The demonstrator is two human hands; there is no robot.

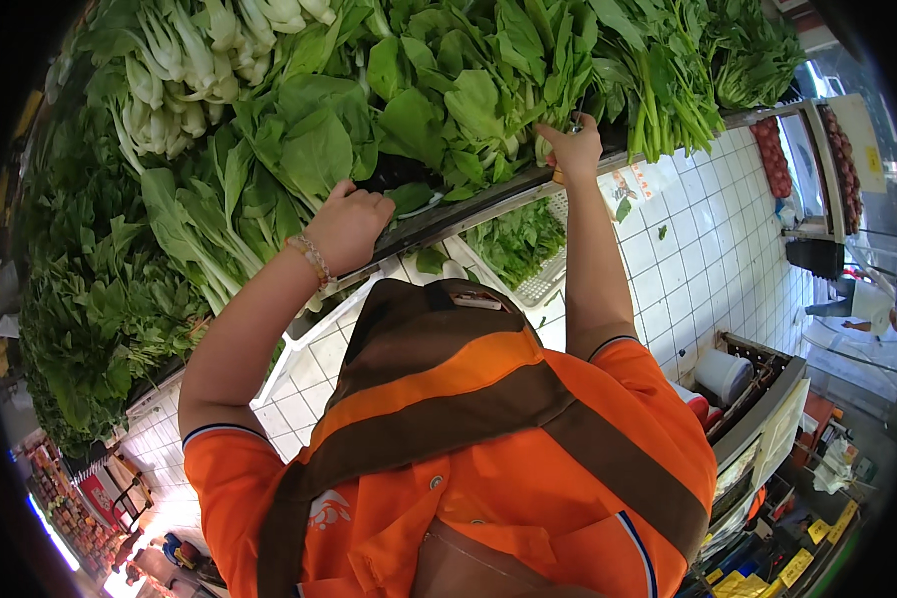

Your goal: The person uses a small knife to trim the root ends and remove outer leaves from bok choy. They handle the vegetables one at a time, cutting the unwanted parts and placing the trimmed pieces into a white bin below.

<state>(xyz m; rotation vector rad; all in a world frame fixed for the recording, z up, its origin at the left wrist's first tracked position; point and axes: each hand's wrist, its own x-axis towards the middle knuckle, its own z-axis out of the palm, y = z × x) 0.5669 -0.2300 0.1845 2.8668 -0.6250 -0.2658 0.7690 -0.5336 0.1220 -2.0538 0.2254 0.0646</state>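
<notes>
My left hand (353, 224), with a beaded bracelet at its wrist, is curled at the lower end of large leafy greens (318, 153) near the display's front edge; whether it grips a stem is hidden. To the right, my right hand (574, 146) has its thumb and fingers at the base of a small green bunch (546, 142); a small shiny metal thing shows by the fingers, too small to name. White-stemmed bok choy (187, 67) lies at the upper left. Long-stemmed greens (661, 97) stand to the right of my right hand.
The dark display edge (448, 217) crosses before me. Below it are a white plastic crate (542, 288) with leafy greens and a white tiled floor (665, 261) with loose leaves. Red net sacks (771, 157) and a white bucket (723, 374) are at the right; another person stands at the far right.
</notes>
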